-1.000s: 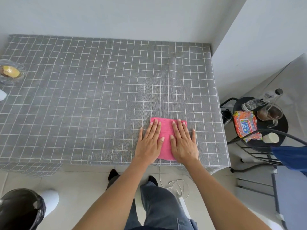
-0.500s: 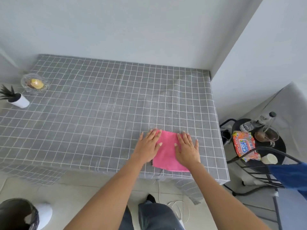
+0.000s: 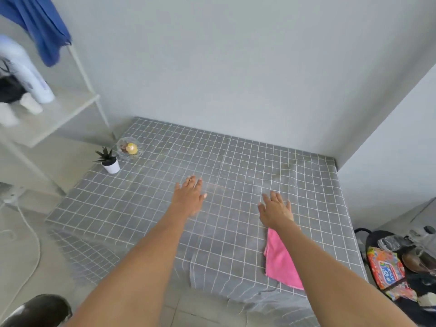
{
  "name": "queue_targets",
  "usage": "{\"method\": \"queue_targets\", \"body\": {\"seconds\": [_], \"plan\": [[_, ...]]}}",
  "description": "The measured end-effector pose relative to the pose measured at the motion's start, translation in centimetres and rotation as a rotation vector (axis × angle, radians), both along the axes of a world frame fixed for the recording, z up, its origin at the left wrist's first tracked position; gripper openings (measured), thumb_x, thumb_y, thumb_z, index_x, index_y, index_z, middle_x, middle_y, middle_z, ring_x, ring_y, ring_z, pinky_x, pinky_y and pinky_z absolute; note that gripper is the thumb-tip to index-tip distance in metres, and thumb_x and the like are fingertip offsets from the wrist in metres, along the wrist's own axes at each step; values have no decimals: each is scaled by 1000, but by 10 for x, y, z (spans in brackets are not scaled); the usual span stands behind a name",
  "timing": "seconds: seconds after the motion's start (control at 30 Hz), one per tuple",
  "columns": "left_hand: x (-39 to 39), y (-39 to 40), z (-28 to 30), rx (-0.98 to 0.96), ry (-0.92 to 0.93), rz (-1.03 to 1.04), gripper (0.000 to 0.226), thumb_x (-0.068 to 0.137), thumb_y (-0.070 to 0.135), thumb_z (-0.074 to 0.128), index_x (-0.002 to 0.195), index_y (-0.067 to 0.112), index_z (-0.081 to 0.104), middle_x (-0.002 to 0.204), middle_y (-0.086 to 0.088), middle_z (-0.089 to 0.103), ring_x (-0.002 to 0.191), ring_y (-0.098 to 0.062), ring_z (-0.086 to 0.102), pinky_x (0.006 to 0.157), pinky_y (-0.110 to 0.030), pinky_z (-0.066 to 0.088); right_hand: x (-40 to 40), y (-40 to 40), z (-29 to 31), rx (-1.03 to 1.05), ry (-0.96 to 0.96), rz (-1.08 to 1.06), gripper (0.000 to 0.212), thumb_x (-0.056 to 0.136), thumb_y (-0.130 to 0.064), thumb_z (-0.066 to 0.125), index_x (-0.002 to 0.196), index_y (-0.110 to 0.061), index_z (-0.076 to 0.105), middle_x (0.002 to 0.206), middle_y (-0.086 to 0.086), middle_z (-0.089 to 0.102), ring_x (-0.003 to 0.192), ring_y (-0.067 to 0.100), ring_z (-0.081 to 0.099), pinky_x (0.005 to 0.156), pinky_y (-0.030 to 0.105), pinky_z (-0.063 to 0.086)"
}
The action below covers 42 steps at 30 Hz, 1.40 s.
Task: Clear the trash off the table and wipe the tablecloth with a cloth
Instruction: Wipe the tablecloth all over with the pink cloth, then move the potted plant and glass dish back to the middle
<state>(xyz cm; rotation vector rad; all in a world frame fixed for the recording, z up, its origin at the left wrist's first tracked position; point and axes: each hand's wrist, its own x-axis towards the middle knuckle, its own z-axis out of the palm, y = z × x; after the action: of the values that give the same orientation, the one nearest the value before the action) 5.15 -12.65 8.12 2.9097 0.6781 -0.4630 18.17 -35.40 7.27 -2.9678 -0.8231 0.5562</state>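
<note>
A grey checked tablecloth (image 3: 236, 175) covers the table. A pink cloth (image 3: 279, 263) lies folded near the table's front right edge, partly under my right forearm. My left hand (image 3: 188, 197) is flat over the middle of the tablecloth with fingers spread and nothing in it. My right hand (image 3: 274, 208) is spread over the tablecloth just beyond the pink cloth, also holding nothing. Neither hand touches the pink cloth.
A small potted plant (image 3: 108, 159) and a glass dish with a yellow item (image 3: 129, 148) stand at the table's far left corner. A white shelf (image 3: 54, 114) is on the left. A dark side table (image 3: 401, 263) with a colourful packet is on the right. A dark bin (image 3: 40, 310) sits bottom left.
Both hands have left the pink cloth and moved forward and apart over the tablecloth. The view has tilted up and back, showing more wall and the shelf.
</note>
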Motion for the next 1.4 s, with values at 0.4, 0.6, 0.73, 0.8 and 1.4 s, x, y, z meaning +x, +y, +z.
{"method": "queue_targets", "body": {"seconds": [0.4, 0.6, 0.73, 0.8, 1.4], "plan": [[-150, 163, -2, 51, 54, 234, 60, 104, 41, 19, 153, 10, 4, 161, -10, -2, 148, -24, 0, 118, -47, 13, -103, 209, 16, 66, 19, 278, 53, 104, -37, 19, 154, -18, 11, 161, 8, -1, 148, 25, -4, 119, 48, 2], [-201, 200, -15, 49, 84, 340, 61, 103, 42, 18, 153, 10, 3, 161, -10, -1, 148, -23, 1, 116, -47, 15, -135, 264, 2, 6, 68, 385, 54, 104, -37, 20, 154, -19, 9, 161, 8, -2, 148, 25, -5, 119, 49, 3], [-212, 211, -24, -19, 65, 413, 61, 103, 42, 19, 153, 11, 2, 161, -10, -3, 148, -23, -1, 117, -49, 10, -133, 295, -6, -27, 85, 431, 54, 104, -38, 20, 154, -20, 8, 161, 7, -3, 148, 27, -5, 119, 48, 3], [-211, 217, -29, -52, 57, 450, 61, 103, 42, 20, 153, 12, 0, 161, -10, -3, 148, -23, -1, 117, -48, 9, -126, 312, -9, -27, 88, 446, 55, 104, -40, 21, 154, -23, 6, 161, 8, -3, 148, 31, -2, 119, 50, 5], [-118, 302, -81, -200, -41, 672, 70, 102, 45, 24, 151, 12, -12, 160, -14, -6, 147, -29, -3, 120, -45, 5, -13, 459, -61, 85, 159, 548, 64, 102, -40, 35, 154, -24, 1, 161, 12, -4, 148, 30, -1, 118, 49, 6]]}}
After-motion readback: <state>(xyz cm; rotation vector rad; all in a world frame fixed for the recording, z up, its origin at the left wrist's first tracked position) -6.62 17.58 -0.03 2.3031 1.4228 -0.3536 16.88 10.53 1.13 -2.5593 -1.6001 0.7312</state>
